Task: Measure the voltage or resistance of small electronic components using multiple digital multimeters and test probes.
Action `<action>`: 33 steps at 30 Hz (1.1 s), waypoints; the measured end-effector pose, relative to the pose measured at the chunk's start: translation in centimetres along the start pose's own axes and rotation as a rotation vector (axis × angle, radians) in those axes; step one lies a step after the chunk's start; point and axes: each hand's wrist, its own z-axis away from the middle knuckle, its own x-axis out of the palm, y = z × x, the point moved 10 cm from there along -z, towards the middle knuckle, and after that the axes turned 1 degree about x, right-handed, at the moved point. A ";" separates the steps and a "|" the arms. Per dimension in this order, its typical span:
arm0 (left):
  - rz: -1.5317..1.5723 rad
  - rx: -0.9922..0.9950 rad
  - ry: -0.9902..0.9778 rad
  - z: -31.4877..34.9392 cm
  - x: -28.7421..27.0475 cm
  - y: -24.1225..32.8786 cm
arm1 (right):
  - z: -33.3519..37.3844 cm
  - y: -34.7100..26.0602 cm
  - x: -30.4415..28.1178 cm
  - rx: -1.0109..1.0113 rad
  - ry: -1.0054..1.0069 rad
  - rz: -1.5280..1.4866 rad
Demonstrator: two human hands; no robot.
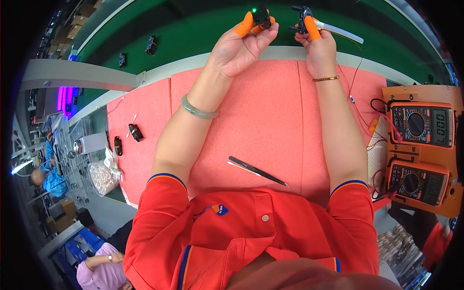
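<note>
Now pinching 1 blk module [262, 18] w/ green light [254, 10] in L hand [239, 50], gripping 1 blk part [303, 20] plus 1 clear tube [342, 32] in R hand [320, 53], over green surface [203, 31], w/ 1 pr blk tweezers [251, 167] & 2 more modules [136, 132] on pink mat [251, 111], beside 2 orange multimeters [421, 124] w/ printed dials [415, 124] & digit displays [440, 126].
</note>
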 end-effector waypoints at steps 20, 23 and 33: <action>-2.878 0.175 1.044 7.4 -4.9 21.4 | -0.1 0.6 1.5 0.046 -0.072 -0.084; -2.323 0.202 0.833 7.2 -5.9 20.3 | 0.9 -0.1 2.8 0.015 -0.146 0.000; -1.102 0.242 0.194 -0.5 -0.1 3.4 | 1.8 -1.3 3.8 -0.137 -0.140 0.088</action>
